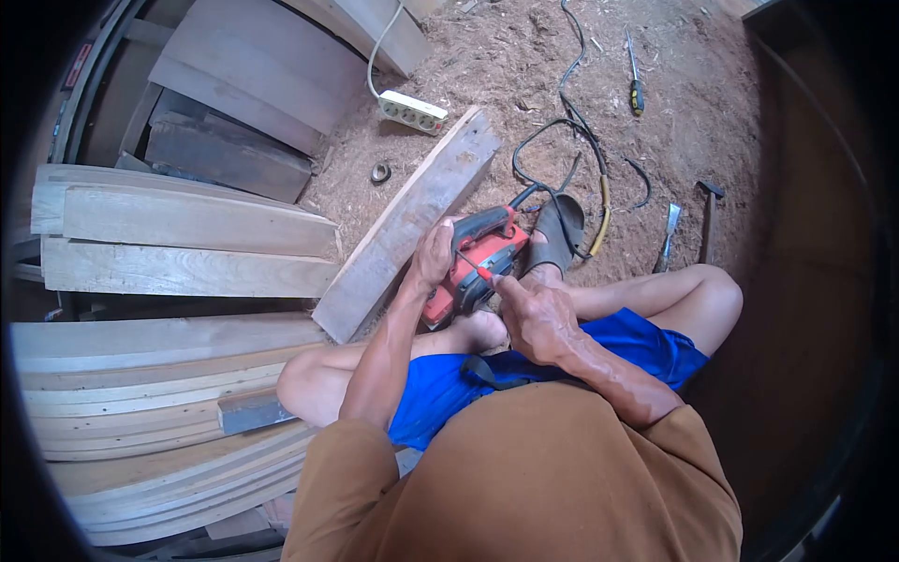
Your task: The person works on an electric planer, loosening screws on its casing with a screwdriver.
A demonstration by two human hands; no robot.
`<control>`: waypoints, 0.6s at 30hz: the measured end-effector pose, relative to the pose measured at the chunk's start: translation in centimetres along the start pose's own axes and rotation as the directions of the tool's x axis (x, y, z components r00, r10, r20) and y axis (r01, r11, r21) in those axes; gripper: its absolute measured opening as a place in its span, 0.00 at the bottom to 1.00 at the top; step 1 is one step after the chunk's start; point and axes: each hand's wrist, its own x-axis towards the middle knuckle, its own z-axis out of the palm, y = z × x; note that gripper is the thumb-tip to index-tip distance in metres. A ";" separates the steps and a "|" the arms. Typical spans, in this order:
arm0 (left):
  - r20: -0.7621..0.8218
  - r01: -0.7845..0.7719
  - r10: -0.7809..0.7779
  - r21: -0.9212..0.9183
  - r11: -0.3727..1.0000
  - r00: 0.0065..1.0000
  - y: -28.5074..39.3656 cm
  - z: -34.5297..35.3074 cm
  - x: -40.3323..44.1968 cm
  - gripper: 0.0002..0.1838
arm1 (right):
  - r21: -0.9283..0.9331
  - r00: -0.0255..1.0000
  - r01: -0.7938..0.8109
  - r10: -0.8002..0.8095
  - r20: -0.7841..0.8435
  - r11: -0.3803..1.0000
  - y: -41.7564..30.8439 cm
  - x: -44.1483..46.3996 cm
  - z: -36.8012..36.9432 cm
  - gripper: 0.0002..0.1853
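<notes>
A red and black electric planer (493, 249) rests tilted between my bent legs, above my bare foot. My left hand (434, 255) grips the planer's left side, its fingers partly hidden behind the body. In my closed right hand (538, 323) is a screwdriver (482, 273) with a red handle; its thin shaft points up and left, with the tip at the planer's side near my left hand. From the planer's rear handle a black cord (524, 194) runs past my sandal (559, 232).
A wooden plank (412, 220) lies just left of the planer. Stacked boards (187, 220) fill the left side. On the shavings-covered ground are a power strip (412, 111), a roll of tape (380, 172), another screwdriver (636, 94), a chisel (669, 236) and a hammer (709, 220).
</notes>
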 end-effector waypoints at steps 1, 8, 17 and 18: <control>-0.008 -0.005 0.005 -0.011 1.000 1.000 -0.1 0.1 0.0 0.30 | 0.029 1.000 -0.028 0.028 0.008 0.999 -0.1 0.1 0.0 0.20; -0.065 0.049 -0.058 -0.128 0.991 0.996 0.3 0.2 -0.9 0.30 | 0.877 0.920 -0.309 0.348 0.179 0.368 1.8 1.2 2.5 0.12; -0.005 0.043 -0.045 -0.172 0.984 0.999 0.5 0.5 -0.7 0.31 | -0.067 0.997 0.029 -0.034 -0.064 0.997 0.4 1.4 -1.7 0.15; -0.010 0.007 -0.009 -0.158 0.987 1.000 0.6 0.7 -0.6 0.31 | -0.035 0.999 0.014 -0.015 -0.035 0.999 0.4 1.4 -1.6 0.15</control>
